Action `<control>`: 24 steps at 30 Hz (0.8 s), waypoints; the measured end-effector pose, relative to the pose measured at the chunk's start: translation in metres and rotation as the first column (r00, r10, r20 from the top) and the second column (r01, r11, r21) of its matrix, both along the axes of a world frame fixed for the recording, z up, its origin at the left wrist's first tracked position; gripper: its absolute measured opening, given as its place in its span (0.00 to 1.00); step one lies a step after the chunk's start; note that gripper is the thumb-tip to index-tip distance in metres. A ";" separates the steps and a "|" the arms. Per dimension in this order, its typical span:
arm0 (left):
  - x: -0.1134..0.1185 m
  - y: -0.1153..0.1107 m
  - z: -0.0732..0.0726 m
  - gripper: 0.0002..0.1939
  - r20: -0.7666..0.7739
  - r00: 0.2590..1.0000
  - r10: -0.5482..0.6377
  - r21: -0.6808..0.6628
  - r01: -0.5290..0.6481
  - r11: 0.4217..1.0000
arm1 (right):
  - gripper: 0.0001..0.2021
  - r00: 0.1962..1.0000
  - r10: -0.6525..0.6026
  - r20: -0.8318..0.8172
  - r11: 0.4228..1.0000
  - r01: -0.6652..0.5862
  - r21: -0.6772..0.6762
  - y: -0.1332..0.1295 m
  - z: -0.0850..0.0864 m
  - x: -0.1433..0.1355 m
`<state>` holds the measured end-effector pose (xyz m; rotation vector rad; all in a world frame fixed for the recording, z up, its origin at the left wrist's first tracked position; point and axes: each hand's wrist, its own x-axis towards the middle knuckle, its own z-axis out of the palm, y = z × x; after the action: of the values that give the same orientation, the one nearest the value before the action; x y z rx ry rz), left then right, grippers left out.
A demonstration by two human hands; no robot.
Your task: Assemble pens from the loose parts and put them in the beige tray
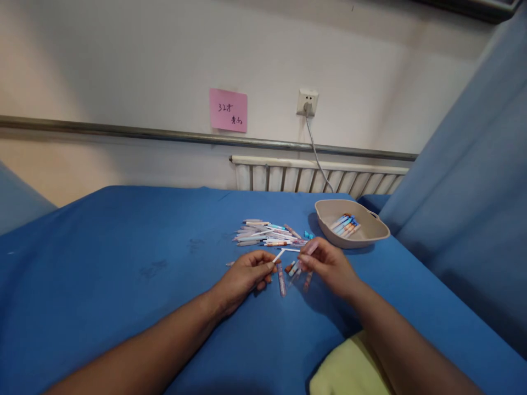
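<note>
Between the thumb and fingers of my left hand (248, 271) is a thin white stick (279, 256), perhaps a pen part, angled up to the right. My right hand (328, 265) is closed on a pinkish, see-through pen barrel (311, 248); its lower end is blurred. Below and between the hands lie a patterned pen barrel (281, 281) and a few small pen pieces (293, 269), partly hidden by the right fingers. Just beyond both hands, a loose pile of pens and pen parts (263, 233) is spread on the blue sheet (164, 230).
A beige basin (370, 227) with several assembled-looking pens (346, 225) stands at the right. Small blue pieces (308, 235) lie beside the pile. Yellow-green cloth (349, 367) sits under my right forearm. Behind are a radiator (288, 176), a plugged-in cord (315, 148) and a blue curtain (465, 181).
</note>
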<state>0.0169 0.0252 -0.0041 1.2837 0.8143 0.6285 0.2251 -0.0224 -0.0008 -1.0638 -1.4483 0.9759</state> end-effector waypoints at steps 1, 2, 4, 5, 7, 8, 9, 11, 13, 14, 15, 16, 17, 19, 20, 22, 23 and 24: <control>0.001 -0.002 0.000 0.13 -0.014 1.000 -0.017 0.007 0.017 1.000 | 0.11 0.989 -0.041 -0.140 0.999 0.037 -0.035 0.003 -0.001 0.000; 0.002 -0.004 0.001 0.13 -0.028 0.999 -0.031 0.014 0.031 0.999 | 0.12 0.967 -0.080 -0.244 0.995 0.064 -0.073 0.005 -0.002 0.000; 0.004 -0.008 0.002 0.14 -0.049 0.998 -0.049 0.027 0.051 0.998 | 0.14 0.919 -0.129 -0.373 0.987 0.081 -0.142 0.007 -0.002 -0.001; 0.005 -0.009 0.003 0.14 -0.056 0.997 -0.057 0.031 0.059 0.998 | 0.15 0.899 -0.139 -0.416 0.983 0.074 -0.168 0.007 -0.002 -0.002; 0.007 -0.012 0.003 0.15 -0.065 0.996 -0.064 0.040 0.066 0.997 | 0.15 0.876 -0.132 -0.464 0.979 0.041 -0.201 0.007 -0.002 -0.004; 0.008 -0.013 0.004 0.15 -0.069 0.996 -0.064 0.044 0.067 0.997 | 0.15 0.872 -0.122 -0.475 0.978 0.024 -0.207 0.006 -0.003 -0.006; 0.008 -0.014 0.004 0.14 -0.073 0.995 -0.063 0.048 0.067 0.997 | 0.15 0.870 -0.111 -0.481 0.978 0.010 -0.208 0.006 -0.003 -0.008; 0.009 -0.015 0.004 0.14 -0.079 0.995 -0.062 0.059 0.067 0.996 | 0.14 0.874 -0.084 -0.480 0.980 -0.015 -0.199 0.005 -0.004 -0.011; 0.009 -0.016 0.004 0.15 -0.076 0.995 -0.066 0.075 0.072 0.995 | 0.14 0.891 -0.044 -0.452 0.981 -0.048 -0.190 0.004 -0.005 -0.015; 0.009 -0.016 0.004 0.14 -0.073 0.995 -0.067 0.083 0.073 0.994 | 0.15 0.902 -0.022 -0.430 0.980 -0.065 -0.188 0.003 -0.005 -0.017; 0.010 -0.016 0.004 0.14 -0.069 0.996 -0.064 0.089 0.070 0.994 | 0.15 0.913 -0.004 -0.407 0.979 -0.079 -0.187 0.002 -0.005 -0.019; 0.010 -0.017 0.004 0.13 -0.063 0.996 -0.062 0.087 0.067 0.994 | 0.15 0.922 0.006 -0.387 0.979 -0.085 -0.187 0.002 -0.005 -0.021; 0.009 -0.017 0.005 0.13 -0.048 0.997 -0.062 0.074 0.065 0.995 | 0.15 0.928 0.010 -0.371 0.979 -0.086 -0.187 0.001 -0.005 -0.023; 0.009 -0.018 0.006 0.15 0.019 0.997 -0.080 0.018 0.079 0.997 | 0.15 0.934 0.012 -0.357 0.979 -0.085 -0.188 -0.001 -0.005 -0.025; 0.009 -0.019 0.007 0.18 0.066 0.993 -0.094 -0.012 0.095 0.995 | 0.16 0.934 0.012 -0.358 0.978 -0.085 -0.190 -0.001 -0.005 -0.025; 0.008 -0.020 0.008 0.23 0.147 0.983 -0.110 -0.044 0.118 0.992 | 0.16 0.932 0.012 -0.363 0.976 -0.090 -0.197 -0.002 -0.005 -0.025; 0.008 -0.020 0.008 0.24 0.171 0.979 -0.110 -0.045 0.120 0.992 | 0.16 0.931 0.013 -0.365 0.975 -0.092 -0.200 -0.002 -0.005 -0.025; 0.007 -0.020 0.007 0.24 0.180 0.978 -0.107 -0.043 0.116 0.992 | 0.16 0.930 0.010 -0.368 0.975 -0.091 -0.203 -0.002 -0.005 -0.024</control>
<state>0.0242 0.0051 0.0028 1.1976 0.6043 0.6171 0.2008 -0.0244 -0.0059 -0.9392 -1.0841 1.3167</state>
